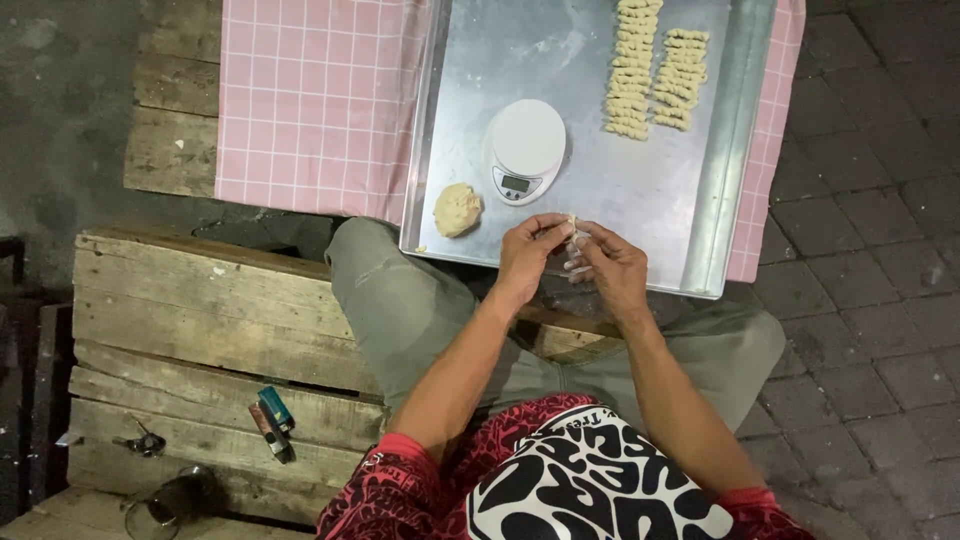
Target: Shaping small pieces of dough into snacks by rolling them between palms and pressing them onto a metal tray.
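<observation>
1. The left hand [528, 252] and the right hand [612, 265] meet over the near edge of the tray [600, 190], fingertips pinched together on one small dough piece [573, 232].
2. Both hands are closed on that piece; it is pale and thin, mostly hidden by the fingers, so its exact shape cannot be told.
3. A white round scale [525, 148] stands on the tray, just beyond the left hand.
4. A dough ball [457, 209] lies on the tray's near left corner, beside the scale and apart from the hands.
5. Two rows of twisted dough [652, 70] lie side by side at the tray's far end, well apart from the hands.
6. The tray rests on a pink checked cloth [315, 100], which shows to the left of the tray and as a strip along its right edge.
7. The person sits on a wooden pallet [200, 320] on the near side of the tray; two lighters [272, 420], a glass [170, 503] and a small dark thing lie on its left part.
</observation>
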